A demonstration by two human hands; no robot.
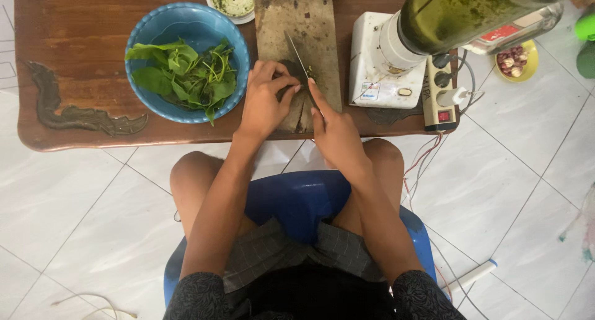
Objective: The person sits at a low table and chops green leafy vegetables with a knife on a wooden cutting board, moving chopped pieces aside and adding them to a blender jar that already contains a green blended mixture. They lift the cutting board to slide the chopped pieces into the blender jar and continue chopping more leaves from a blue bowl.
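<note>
Head view: left hand (pixel 265 103) pinching dark greens (pixel 290 72) on worn cutting board (pixel 297 22) — right hand (pixel 334 134) gripping knife (pixel 299 56); blue bowl of leaves (pixel 186 62) left, blender (pixel 434 22) right.

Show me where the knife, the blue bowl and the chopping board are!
knife (pixel 297 56): head view, middle of the blade.
blue bowl (pixel 149 28): head view, bare inner wall.
chopping board (pixel 291 22): head view, bare upper part.

Knife (pixel 299 58) blade-down on worn wooden board (pixel 282 22), w/ small green bits (pixel 310 72) beneath.
</note>
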